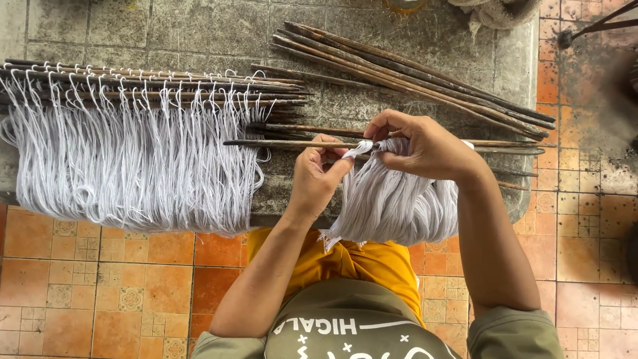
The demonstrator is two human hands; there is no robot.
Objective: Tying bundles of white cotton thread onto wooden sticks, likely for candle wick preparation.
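A grey stone tabletop (199,33) carries everything here. At its far edge, just in view, sits the rim of a small round container (404,5); its contents cannot be made out.

Near the front edge, right of the middle, the left hand (316,176) has thumb and forefinger pressed together on a thin tuft of white string (359,149), pinching it right at a long dark stick (299,143) that lies flat along the tabletop. The right hand (425,147) is curled shut over the top of a thick bundle of white strings (399,203), gripping it against the same stick; its fingertips meet those of the left hand at the tuft. The bundle hangs down over the front edge, above the person's yellow shorts (359,262).

Toward the left edge lies a stack of sticks already hung with looped white strings (133,153), the strands draped across the stone and over the front edge. Toward the far right corner lies a loose sheaf of bare dark sticks (425,76), slanting toward the right edge. Orange floor tiles (100,279) surround the tabletop.
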